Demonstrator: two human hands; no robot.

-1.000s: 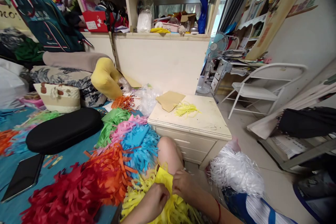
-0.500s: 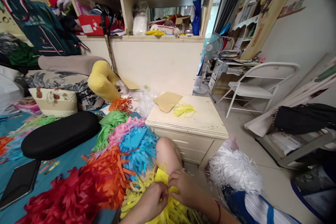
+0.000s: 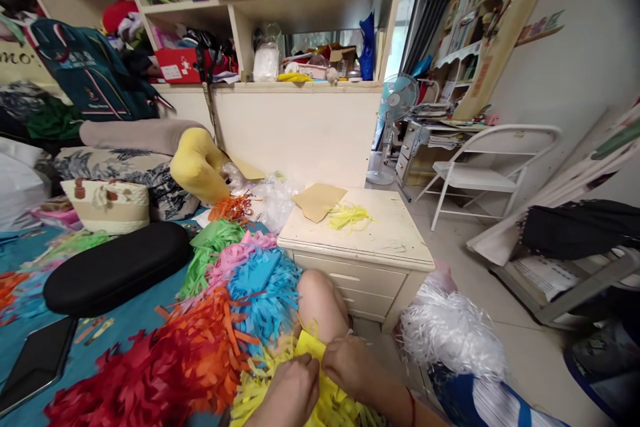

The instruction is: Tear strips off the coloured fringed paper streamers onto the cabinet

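Note:
At the bottom of the view my left hand (image 3: 293, 392) and my right hand (image 3: 353, 368) pinch the top edge of a yellow fringed paper piece (image 3: 311, 347) lying over my lap, just below my bare knee (image 3: 320, 297). Both hands have their fingers closed on the yellow paper and touch each other. Left of them lies a heap of fringed paper: red (image 3: 130, 380), orange (image 3: 215, 337), blue (image 3: 265, 287), pink (image 3: 235, 253) and green (image 3: 213, 243).
A pale bedside cabinet (image 3: 395, 243) stands ahead with a brown card (image 3: 317, 200) and yellow paper strips (image 3: 347, 215) on top. A white fringed bundle (image 3: 450, 330) lies right. A black case (image 3: 113, 267), a tablet (image 3: 35, 363), a folding chair (image 3: 480, 173) and cluttered shelves surround.
The camera has tilted up slightly, so the hands sit lower in view. Both hands keep their pinch on the yellow paper and stay close together.

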